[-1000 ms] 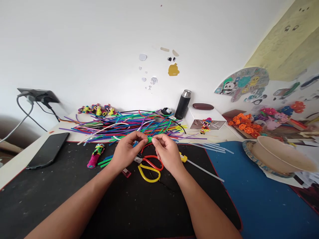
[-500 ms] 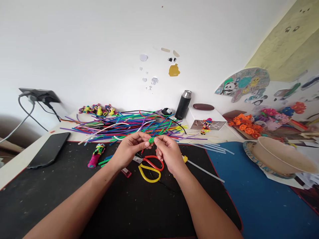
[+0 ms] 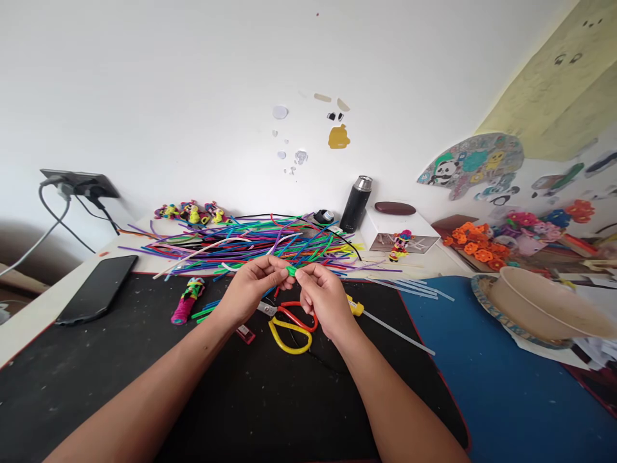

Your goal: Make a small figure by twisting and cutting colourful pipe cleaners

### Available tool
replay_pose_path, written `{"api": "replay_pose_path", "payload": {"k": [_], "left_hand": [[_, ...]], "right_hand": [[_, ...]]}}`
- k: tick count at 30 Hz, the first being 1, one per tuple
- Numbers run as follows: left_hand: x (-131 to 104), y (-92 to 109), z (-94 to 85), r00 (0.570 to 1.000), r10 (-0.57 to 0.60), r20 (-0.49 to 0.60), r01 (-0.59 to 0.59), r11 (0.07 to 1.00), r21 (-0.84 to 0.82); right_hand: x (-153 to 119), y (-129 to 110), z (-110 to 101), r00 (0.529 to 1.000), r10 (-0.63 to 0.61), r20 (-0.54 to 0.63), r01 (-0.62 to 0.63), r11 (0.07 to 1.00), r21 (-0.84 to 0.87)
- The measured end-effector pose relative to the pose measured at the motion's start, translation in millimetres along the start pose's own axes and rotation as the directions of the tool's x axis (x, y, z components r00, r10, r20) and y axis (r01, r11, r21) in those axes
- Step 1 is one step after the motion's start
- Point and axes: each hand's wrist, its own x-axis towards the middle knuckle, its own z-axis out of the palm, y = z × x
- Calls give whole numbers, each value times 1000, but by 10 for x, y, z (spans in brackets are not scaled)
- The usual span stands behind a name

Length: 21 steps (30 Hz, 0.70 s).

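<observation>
Between my fingertips is a small green piece of pipe cleaner (image 3: pixel 292 272), mostly covered by the fingers. My left hand (image 3: pixel 257 283) pinches it from the left with thumb and forefinger. From the other side my right hand (image 3: pixel 322 294) pinches its right end. Below the hands lie scissors (image 3: pixel 292 344) with one red and one yellow handle. A pipe-cleaner doll (image 3: pixel 187 302) with a magenta body rests left of my left hand, near short blue and green pipe cleaners (image 3: pixel 205 312). Just right of my right hand is a yellow glue gun (image 3: pixel 355 305) with a clear glue stick in it.
A heap of coloured pipe cleaners (image 3: pixel 250 244) spreads behind the hands. A phone (image 3: pixel 99 289) lies at left. At the back stand a black flask (image 3: pixel 356 206) and a white box (image 3: pixel 409 225) with a small doll (image 3: pixel 400 245) before it. A bowl (image 3: pixel 544 302) sits at right.
Both hands keep their pinch on the green piece, with small finger shifts. The whole view has moved slightly.
</observation>
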Motion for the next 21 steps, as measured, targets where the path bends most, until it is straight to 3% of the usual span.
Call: {"api": "replay_pose_path", "payload": {"k": [11, 17, 21], "left_hand": [[4, 23, -58, 1000, -6, 14, 4, 992, 125], [22, 36, -52, 993, -116, 2, 116, 989, -90], [12, 37, -38, 990, -135, 30, 138, 984, -110]], "right_hand": [[-15, -10, 12, 999, -48, 6, 48, 993, -111], [-28, -49, 6, 997, 37, 66, -38, 999, 14], [-18, -25, 2, 993, 73, 90, -83, 990, 113]]}}
